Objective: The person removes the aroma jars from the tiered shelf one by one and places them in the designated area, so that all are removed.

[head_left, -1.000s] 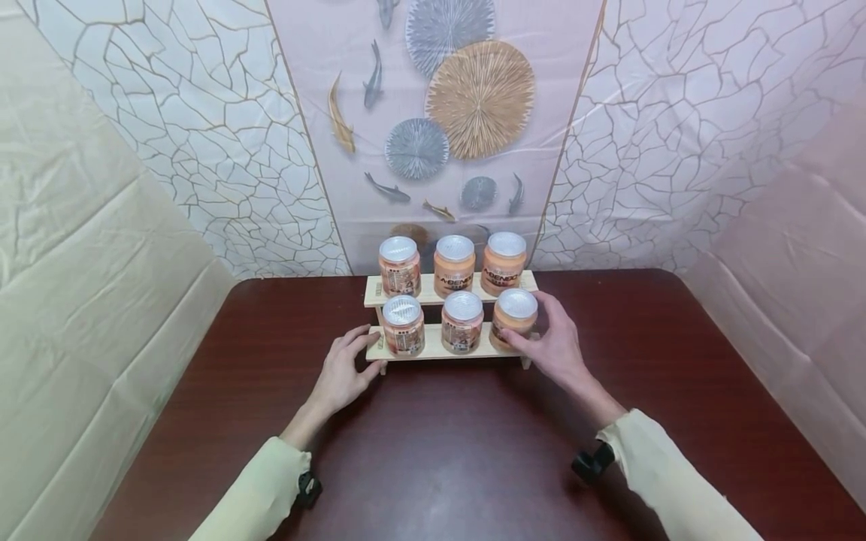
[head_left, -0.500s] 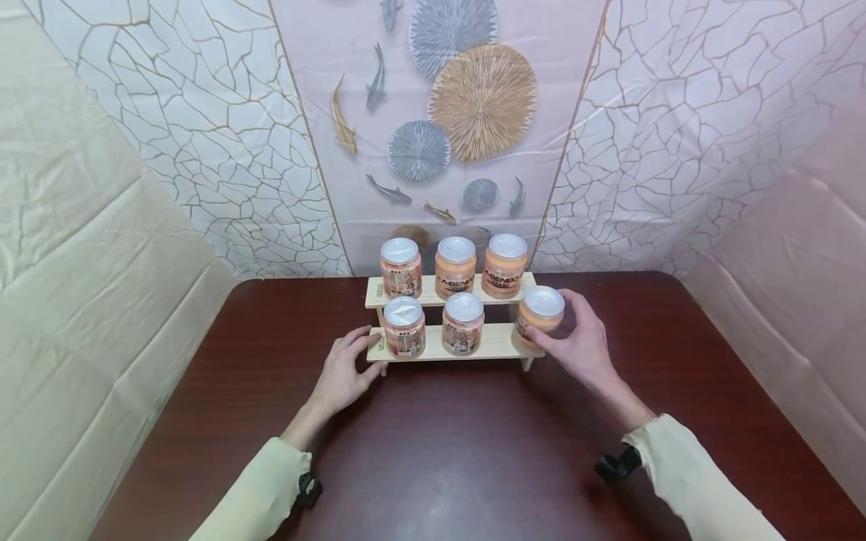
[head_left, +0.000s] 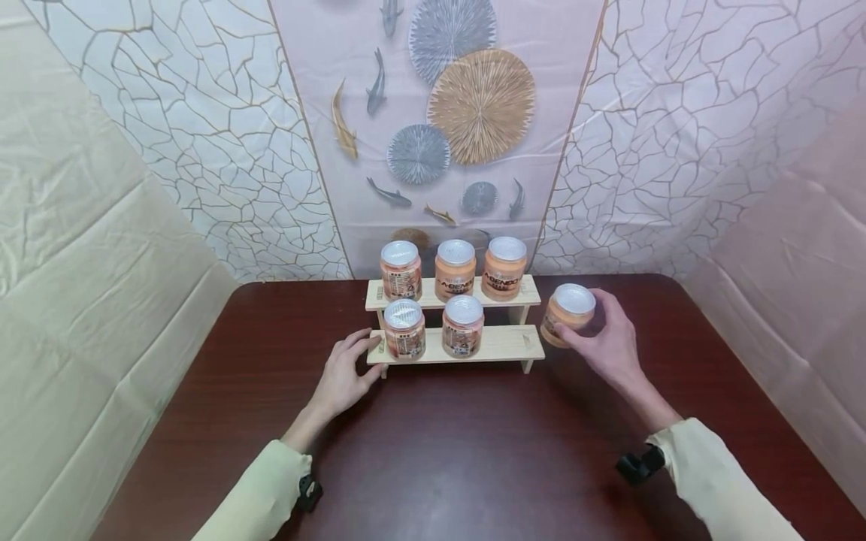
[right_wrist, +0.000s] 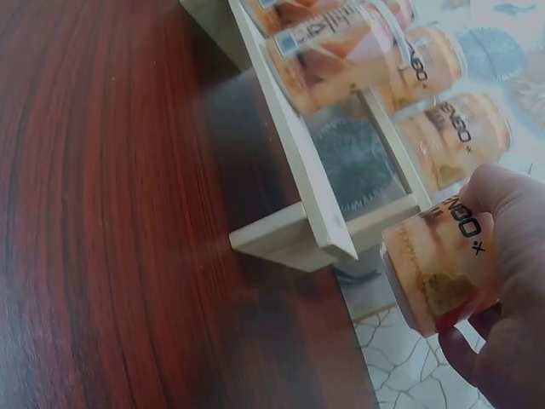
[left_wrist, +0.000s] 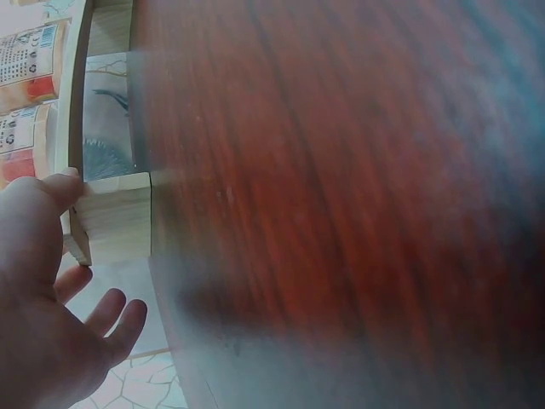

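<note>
A two-tier wooden rack carries clear-lidded jars with orange contents and printed labels. My right hand grips one such jar just past the rack's right end, apart from the shelf. In the right wrist view the thumb lies over the label of this jar, with fingers round the far side. At the lower shelf's left end, my left hand holds the board between thumb and fingers; in the left wrist view the thumb presses its edge, while other fingers stand off it.
Two jars stand on the lower shelf, including a middle jar and a left jar. Three more, such as the upper right jar, stand on the upper shelf. The dark wooden table meets a patterned cloth wall behind the rack.
My right hand has lifted the jar off the lower shelf's right end and carried it right, beyond the rack. The left hand has stayed at the rack's left end.
</note>
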Motion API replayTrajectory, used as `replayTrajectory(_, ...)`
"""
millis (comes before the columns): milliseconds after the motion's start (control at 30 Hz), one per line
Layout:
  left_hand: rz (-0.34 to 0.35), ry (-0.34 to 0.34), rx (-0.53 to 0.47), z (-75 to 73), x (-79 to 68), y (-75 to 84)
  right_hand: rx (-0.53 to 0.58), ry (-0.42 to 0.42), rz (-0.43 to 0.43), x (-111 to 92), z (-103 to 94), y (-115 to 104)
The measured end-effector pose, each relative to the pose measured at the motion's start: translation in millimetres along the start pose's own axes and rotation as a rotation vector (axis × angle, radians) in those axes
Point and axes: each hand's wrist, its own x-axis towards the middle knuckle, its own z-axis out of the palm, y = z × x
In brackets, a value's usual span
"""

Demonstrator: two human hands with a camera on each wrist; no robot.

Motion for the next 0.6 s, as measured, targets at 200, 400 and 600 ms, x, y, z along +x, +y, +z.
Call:
replayTrajectory(200, 0.009, 0.005, 0.004, -0.3, 0.2, -0.1, -0.010, 0.006, 0.020, 1, -0.6, 8)
replayTrajectory(400, 0.008, 0.005, 0.001, -0.2, -0.6, -1.3, -0.011, 0.007, 0.039, 0, 0.5, 12)
replayTrajectory(600, 0.015, 0.010, 0.007, 0.6, -0.4, -2.0, -0.027, 0.000, 0.068, 0, 1.5, 15)
